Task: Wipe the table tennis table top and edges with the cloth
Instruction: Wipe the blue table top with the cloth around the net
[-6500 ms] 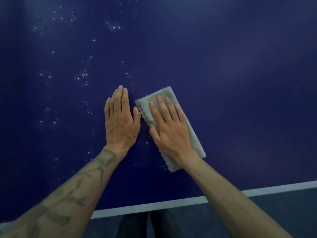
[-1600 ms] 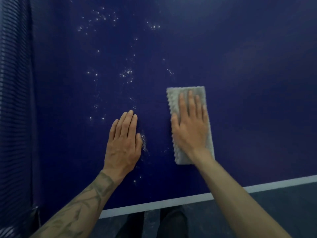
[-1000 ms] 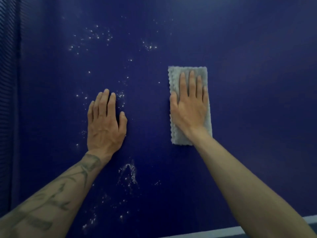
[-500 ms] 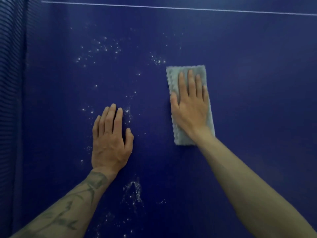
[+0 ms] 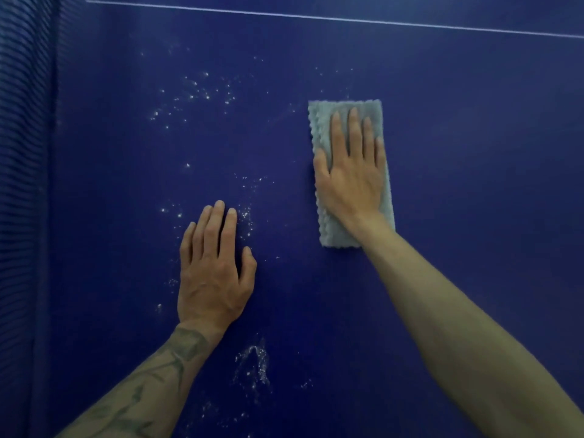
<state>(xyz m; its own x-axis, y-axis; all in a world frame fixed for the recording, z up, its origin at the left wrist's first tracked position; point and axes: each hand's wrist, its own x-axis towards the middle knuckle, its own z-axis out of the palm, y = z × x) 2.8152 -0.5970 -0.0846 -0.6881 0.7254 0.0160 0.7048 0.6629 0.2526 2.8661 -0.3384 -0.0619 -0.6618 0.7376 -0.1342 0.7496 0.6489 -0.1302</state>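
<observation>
Now farther up the table, cloth under flat right grip, left grip still flat, empty.

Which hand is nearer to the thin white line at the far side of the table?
Right. The right hand presses flat on the cloth, just short of the white line. The left hand rests flat on the table, farther back toward the person and leftward.

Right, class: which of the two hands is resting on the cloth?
The right hand, fingers straight, flat on the grey cloth; the left hand lies directly on the blue table top.
</observation>
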